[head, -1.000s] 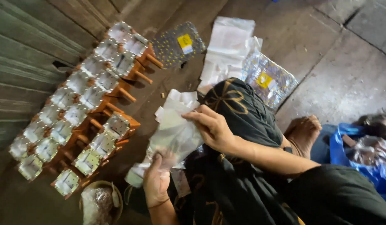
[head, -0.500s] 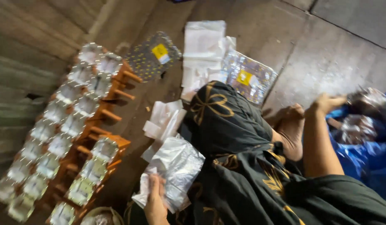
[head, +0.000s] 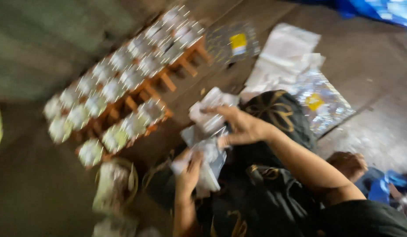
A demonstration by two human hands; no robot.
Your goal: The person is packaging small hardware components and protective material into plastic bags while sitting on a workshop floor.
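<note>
Clear plastic packets [head: 205, 151], several in a loose bundle, crinkled and shiny, contents too blurred to tell; they lie over the person's lap, held between both hands, just right of the wooden rack.

Wooden rack [head: 166, 81], orange-brown slats, set slantwise on the floor; it carries rows of small clear-wrapped packets [head: 111, 83], whitish inside, filling most of its length.

Round basket [head: 113, 186], near the lower end of the rack, holds pale wrapped items, detail lost to blur.

Flat foil-like sheets with a yellow label: 1 sheet [head: 234, 44] beside the rack's upper end, 1 sheet [head: 320, 103] to the right of the knee. White plastic bags [head: 282, 61] lie stacked between these 2 sheets.

Left hand [head: 188, 173]: forearm rising from the lower edge, fingers curled closed around the lower end of the bundle.

Right hand [head: 238, 127]: arm reaching leftward across the dark patterned garment [head: 273, 114], palm down, fingers bent and pinching the upper part of the bundle.

Blue sheeting [head: 381, 8] at the top right corner.
</note>
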